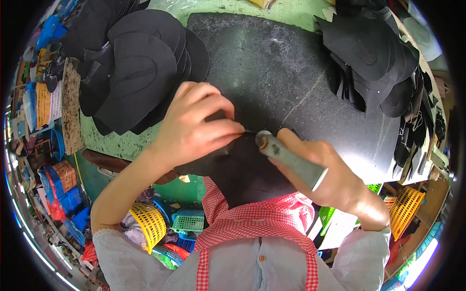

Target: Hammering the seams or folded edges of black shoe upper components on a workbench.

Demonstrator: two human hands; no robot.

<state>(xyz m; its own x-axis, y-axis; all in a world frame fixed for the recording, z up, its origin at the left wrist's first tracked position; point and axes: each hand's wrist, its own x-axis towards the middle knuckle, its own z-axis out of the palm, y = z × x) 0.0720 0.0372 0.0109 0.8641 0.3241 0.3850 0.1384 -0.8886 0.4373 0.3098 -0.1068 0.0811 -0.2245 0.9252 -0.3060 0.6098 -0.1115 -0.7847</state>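
A dark piece of thin sheet material (247, 174) lies over the near edge of the black work mat (262, 63) and hangs toward my apron. My left hand (199, 123) rests at its upper left with curled fingers, the fingertips pinched at its upper edge. My right hand (325, 169) is closed round a grey, tapering tube-shaped tool (296, 162). The tool has a rounded end with a brown spot, close to my left fingertips, and a wider, pale-edged end. A thin dark tip shows between the fingertips and the tool; what it belongs to is unclear.
Cut black pieces (141, 72) overlap in a stack at the left of the table. Another black pile (369, 53) stands at the right. Below the table are a yellow basket (148, 225), a green basket (188, 223) and an orange-yellow basket (407, 208).
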